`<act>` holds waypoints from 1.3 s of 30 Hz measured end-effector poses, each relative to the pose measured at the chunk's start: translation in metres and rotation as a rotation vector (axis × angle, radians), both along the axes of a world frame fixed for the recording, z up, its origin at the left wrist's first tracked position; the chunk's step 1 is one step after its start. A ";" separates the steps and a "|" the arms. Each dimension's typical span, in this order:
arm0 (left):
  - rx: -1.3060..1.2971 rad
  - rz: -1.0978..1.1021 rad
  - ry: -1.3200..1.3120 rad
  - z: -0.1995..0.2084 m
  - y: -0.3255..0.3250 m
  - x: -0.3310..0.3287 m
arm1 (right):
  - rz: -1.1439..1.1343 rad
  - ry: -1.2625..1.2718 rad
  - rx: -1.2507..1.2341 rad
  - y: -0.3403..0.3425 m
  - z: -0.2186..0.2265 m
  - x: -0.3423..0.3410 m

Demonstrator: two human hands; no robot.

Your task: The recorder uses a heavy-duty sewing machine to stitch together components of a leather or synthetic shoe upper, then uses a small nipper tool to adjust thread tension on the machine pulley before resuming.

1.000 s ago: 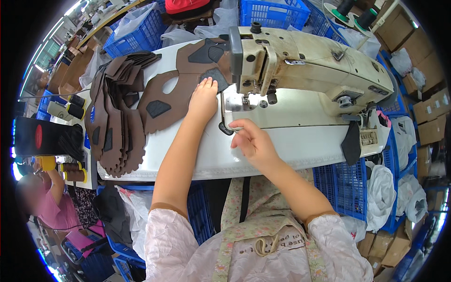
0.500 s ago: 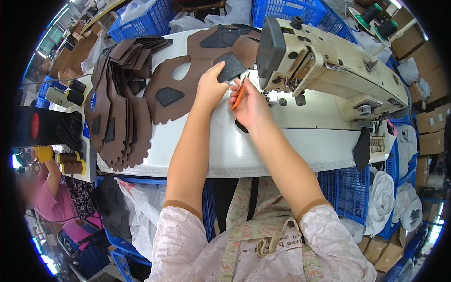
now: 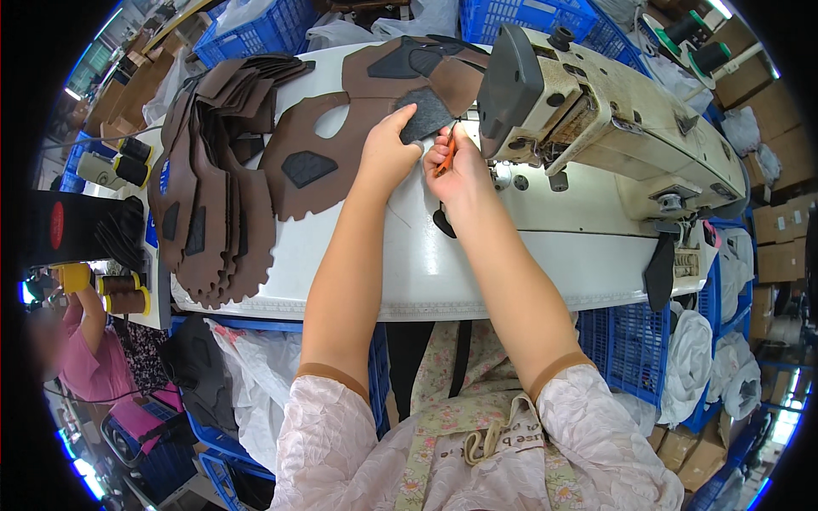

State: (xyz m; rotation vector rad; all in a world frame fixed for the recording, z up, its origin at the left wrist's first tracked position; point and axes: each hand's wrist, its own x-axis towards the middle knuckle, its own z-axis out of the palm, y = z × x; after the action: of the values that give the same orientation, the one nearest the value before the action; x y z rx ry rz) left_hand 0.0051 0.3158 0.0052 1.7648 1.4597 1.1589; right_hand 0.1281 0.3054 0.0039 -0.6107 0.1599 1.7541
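My left hand (image 3: 392,153) is closed on a dark grey patch (image 3: 428,117), thumb on top, at the edge of a brown leather piece (image 3: 328,175). That brown piece lies flat on the white table and carries black patches. In my right hand (image 3: 464,166) is a pair of orange-handled thread snips (image 3: 448,155); its tips are at the lower right corner of the grey patch. The sewing machine (image 3: 588,111) stands just right of the snips, with its needle area partly hidden behind its head.
A thick stack of brown leather pieces (image 3: 217,187) lies at the table's left. Thread spools (image 3: 126,294) stand beyond it, near a person in pink (image 3: 98,341). Blue crates (image 3: 520,21) line the far side, and another blue crate (image 3: 626,349) stands below the right table edge.
My right hand has moved slightly up and right, bringing the snips to the patch's corner. The brown piece and grey patch have shifted a little to the right with my left hand.
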 end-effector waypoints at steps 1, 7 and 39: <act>0.001 -0.005 -0.001 -0.002 0.001 0.001 | -0.006 -0.032 -0.026 -0.002 0.002 0.000; 0.340 0.016 0.349 -0.027 0.011 -0.003 | 0.263 -0.133 0.031 -0.078 0.010 0.007; -0.268 -0.222 0.790 0.305 -0.322 -0.130 | 0.432 -1.075 1.687 -0.221 0.246 0.091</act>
State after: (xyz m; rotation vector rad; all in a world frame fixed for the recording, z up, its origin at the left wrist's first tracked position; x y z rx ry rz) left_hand -0.1253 -0.0060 0.3106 2.2215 1.6641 0.1111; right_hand 0.2187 0.0840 0.2501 -0.1744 -2.0603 1.0960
